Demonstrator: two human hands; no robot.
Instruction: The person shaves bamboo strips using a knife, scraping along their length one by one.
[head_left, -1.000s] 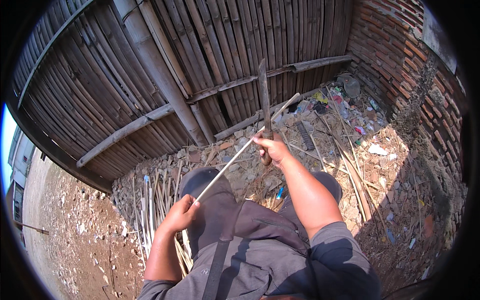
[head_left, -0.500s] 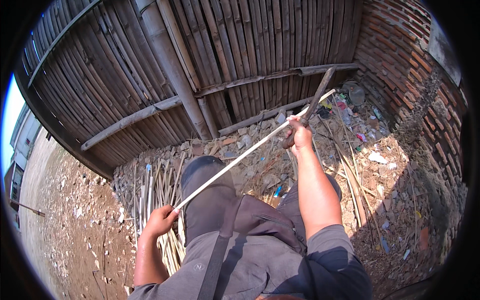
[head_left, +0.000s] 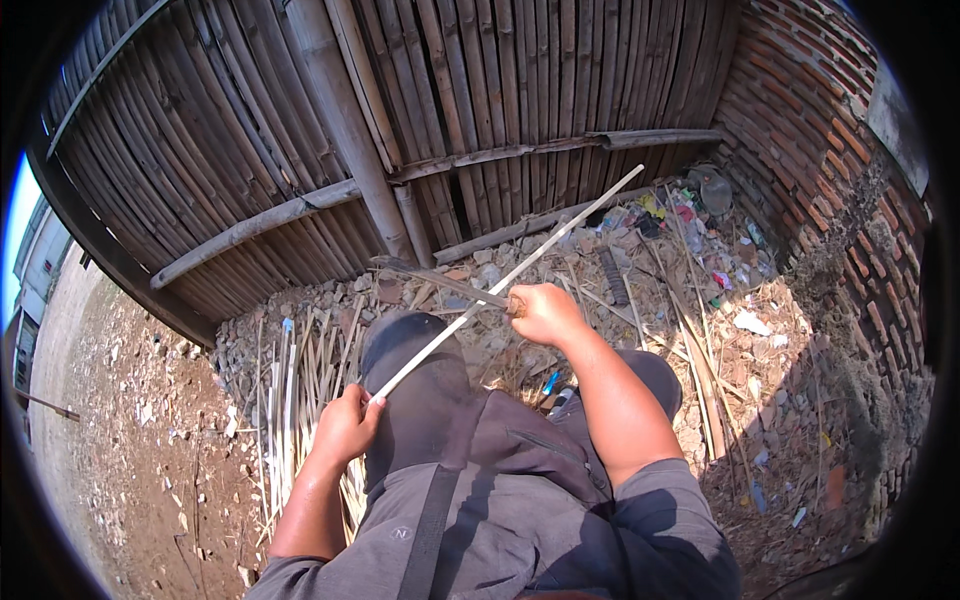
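A long, pale bamboo strip [head_left: 560, 237] slants from my lap up to the right. My left hand [head_left: 346, 424] is closed around its near end, above my left thigh. My right hand [head_left: 545, 314] grips the handle of a long-bladed knife [head_left: 430, 278], whose dark blade points left. The blade crosses the strip near its middle and appears to touch it; which edge faces the strip is too small to tell. The strip's far end stands free, up toward the wall.
Many pale bamboo strips [head_left: 290, 390] lie left of my left leg. A bamboo-slat wall [head_left: 240, 130] rises ahead, a brick wall [head_left: 800, 130] at right. Rubble and litter [head_left: 690, 215] cover the ground; longer split pieces [head_left: 705, 385] lie right of my knee.
My right hand has let go of the strip's far part and come nearer and left, swinging the knife blade from pointing up-right to leftward across the strip. My left hand moved slightly right.
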